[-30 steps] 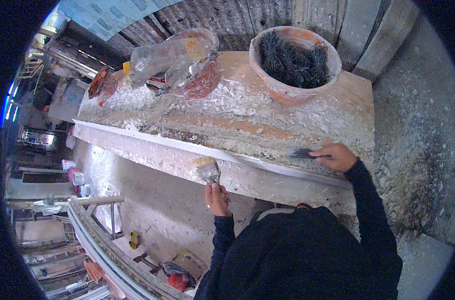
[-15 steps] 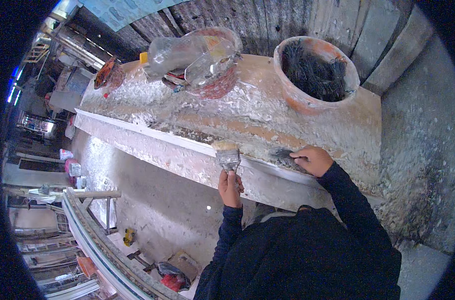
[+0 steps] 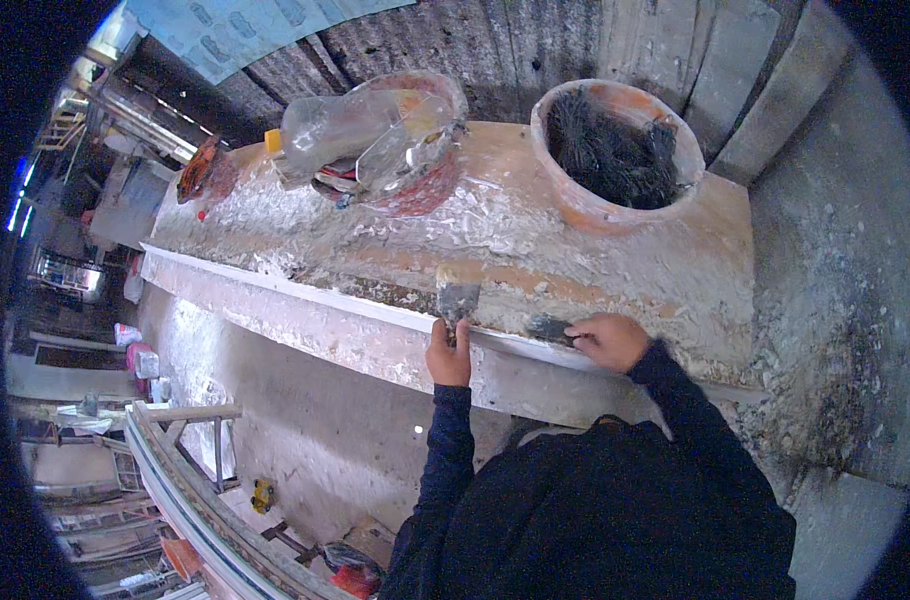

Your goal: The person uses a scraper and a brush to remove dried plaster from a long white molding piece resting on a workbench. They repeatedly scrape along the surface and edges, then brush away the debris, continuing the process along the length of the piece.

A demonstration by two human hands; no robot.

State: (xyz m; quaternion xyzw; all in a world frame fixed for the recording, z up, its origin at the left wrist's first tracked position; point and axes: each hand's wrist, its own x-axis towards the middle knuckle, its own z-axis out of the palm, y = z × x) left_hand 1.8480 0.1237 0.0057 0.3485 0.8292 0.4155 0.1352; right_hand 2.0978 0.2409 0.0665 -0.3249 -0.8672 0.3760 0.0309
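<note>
Near the middle, our left hand (image 3: 448, 355) grips a flat metal scraper (image 3: 458, 300) tight by its handle. Its blade looks stiff and thin. Our right hand (image 3: 607, 340) pinches a small dark scraper (image 3: 549, 326) on the long white strip (image 3: 375, 312).

Rough plaster workshop, shown by a plaster-caked bench (image 3: 615, 260), a tub of dark fibre (image 3: 615, 150), corrugated metal wall (image 3: 535, 40), long moulding (image 3: 305, 300), spattered floor (image 3: 305, 420), stacked frames (image 3: 175, 480).

Orange bucket (image 3: 615, 205) – dark fibres (image 3: 610, 150); white-crusted bench (image 3: 535, 250).
</note>
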